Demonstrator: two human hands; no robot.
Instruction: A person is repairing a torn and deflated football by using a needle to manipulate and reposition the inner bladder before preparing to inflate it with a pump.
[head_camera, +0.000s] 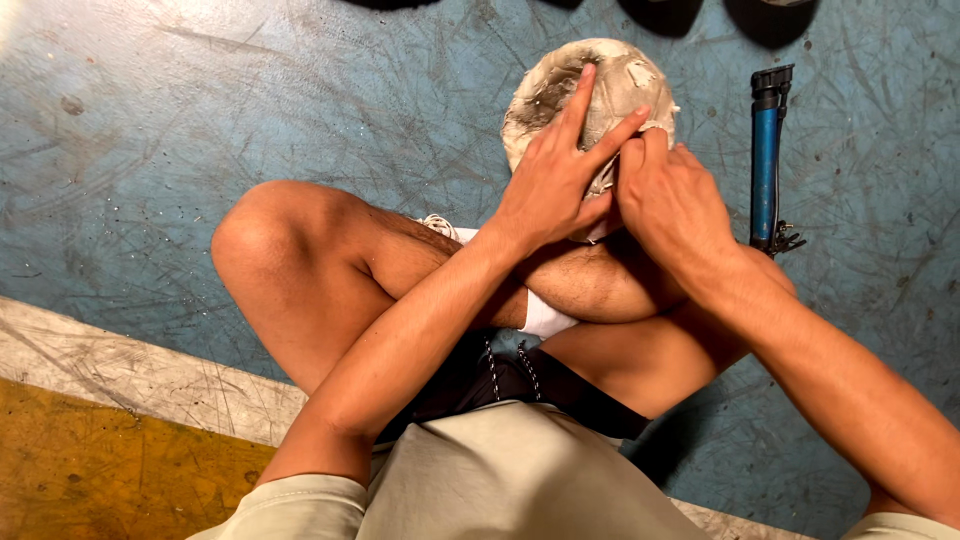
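- Ball (560, 85): a worn, dirty-white sphere with peeling, cracked skin, round with no long axis to speak of, sitting on the crossed legs over the scuffed blue floor (150, 140).
- Left hand (550, 185) lies flat on it, fingers spread and pointing up-frame, grip wide.
- Right hand (670, 195) pinches a loose flap at the ball's right edge, grip narrow.
- Blue cylindrical hand pump (767, 150) lies lengthwise, just right of the ball.
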